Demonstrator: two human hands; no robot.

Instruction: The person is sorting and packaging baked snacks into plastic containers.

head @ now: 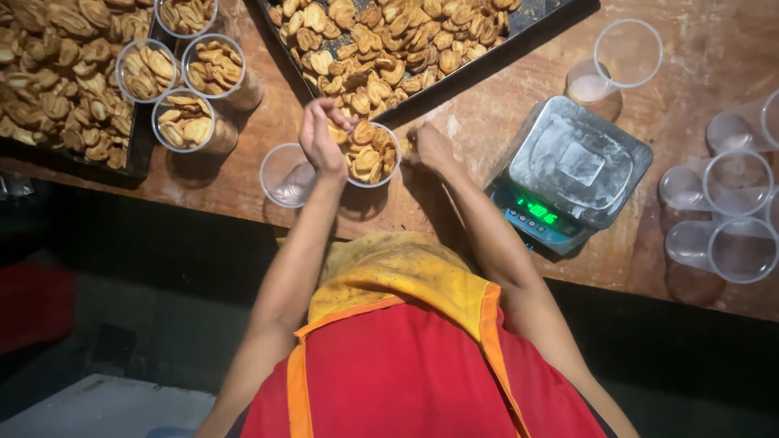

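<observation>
- A clear plastic cup (372,158) stands on the wooden table (487,122) at the centre of the view, filled near its rim with golden-brown curled biscuits (365,162).
- At 9 o'clock from it, just beside and nearly touching, stands an empty clear cup (286,174).
- At 12 o'clock lies a dark baking tray (544,16) heaped with the same biscuits.
- At 10 o'clock four filled cups (191,85) stand clustered, touching one another, at the edge of a second tray (138,154) of biscuits at far left.
- At 3 o'clock sits a digital kitchen scale (572,166), its steel plate bare and its green display lit.
- At 1 o'clock from the scale is one empty cup (617,65); at 3 to 4 o'clock a group of empty cups (722,211), some lying on their sides.
- The left hand (322,134) hangs over the left rim of the central cup, wrist bent, fingers curled together and pinching a biscuit above the heap.
- The right hand (430,148) rests at the cup's right rim, fingers curled inward; whether it grips the cup or a biscuit cannot be told.
- Both forearms run up from 6 o'clock, converging on the cup, above a red and yellow apron (406,357).
</observation>
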